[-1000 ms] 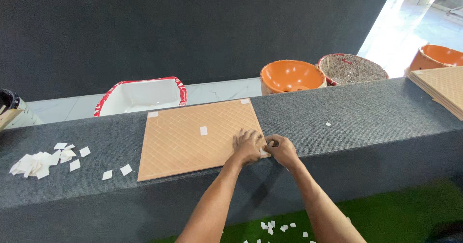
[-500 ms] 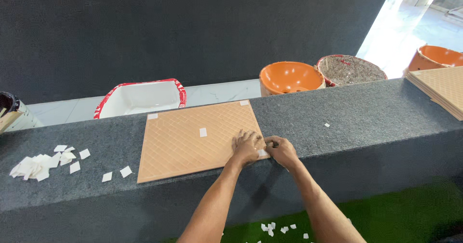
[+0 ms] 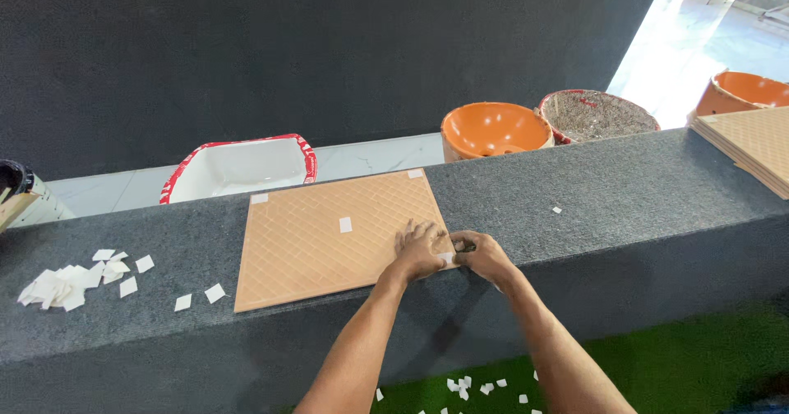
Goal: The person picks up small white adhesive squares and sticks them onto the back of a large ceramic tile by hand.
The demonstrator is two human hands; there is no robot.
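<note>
Both hands at near right corner of square tan ridged tile (image 3: pixel 329 241) on grey desk (image 3: pixel 625 192): left hand (image 3: pixel 419 251) spread flat, pressing; right hand (image 3: pixel 481 254) pinching small white sticker (image 3: pixel 446 258).

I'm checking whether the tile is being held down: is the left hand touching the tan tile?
Touching. The head view shows the left hand lying flat on the tan tile at its near right corner, fingers spread on the surface, with no gap visible.
</note>
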